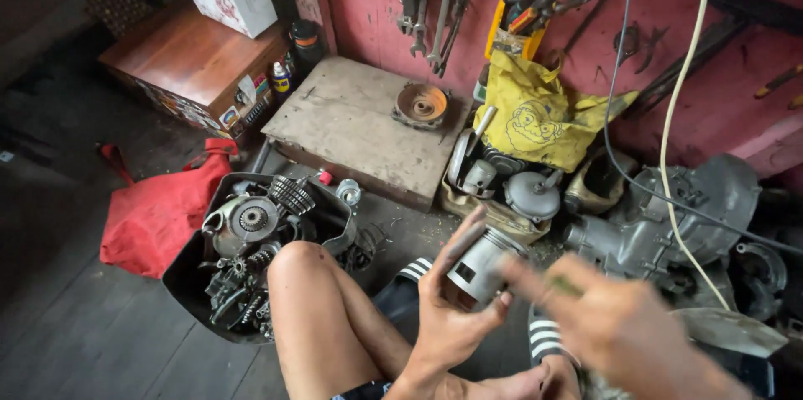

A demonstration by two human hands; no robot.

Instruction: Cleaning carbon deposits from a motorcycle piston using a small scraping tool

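Note:
My left hand [447,316] grips a grey metal piston [483,264], fingers wrapped round its skirt, crown tilted up to the right. My right hand [623,329] is blurred just to the right of the piston, with something small and greenish pinched in its fingers near the piston's edge; what it is cannot be told. My bare knee [305,283] rises at the lower middle, and a striped sandal [548,340] shows under the hands.
A black tub [188,287] of gears and engine parts sits left of my knee, a red bag [159,216] beside it. A wooden block [351,120] carries a rusty round part. A yellow bag [535,115], engine casing [669,224], hanging wrenches and cables fill the right.

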